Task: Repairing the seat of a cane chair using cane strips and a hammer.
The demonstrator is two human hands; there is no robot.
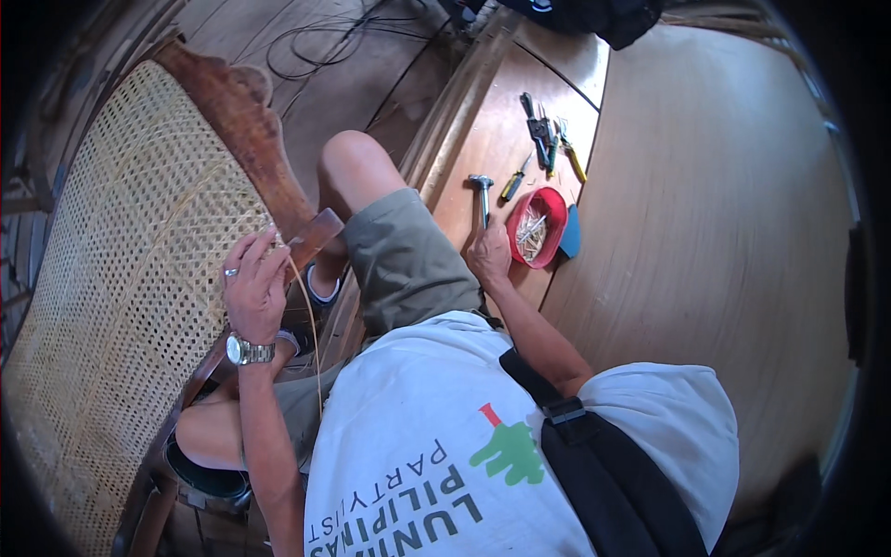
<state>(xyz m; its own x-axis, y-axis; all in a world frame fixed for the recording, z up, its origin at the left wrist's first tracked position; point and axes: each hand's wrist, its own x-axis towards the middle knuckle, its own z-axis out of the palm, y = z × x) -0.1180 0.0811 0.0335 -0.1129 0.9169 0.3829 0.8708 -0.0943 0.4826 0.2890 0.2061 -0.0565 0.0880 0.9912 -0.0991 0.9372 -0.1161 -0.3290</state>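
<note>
A woven cane panel in a carved brown wooden frame leans at my left. My left hand, with a ring and a wristwatch, rests at the panel's edge with its fingertips pinched together. From them a thin cane strand hangs down toward my lap. Something small and pale shows at the fingertips, too small to name. On the wooden bench, my right hand is closed round the handle of a hammer, its metal head pointing away from me. Right beside that hand stands a red container of small pale sticks.
Beyond the hammer lie a yellow-and-black screwdriver, yellow-handled pliers and a black-handled tool. A blue flat piece sits against the red container. Black cable coils on the floor, and a dark bag rests at the far end.
</note>
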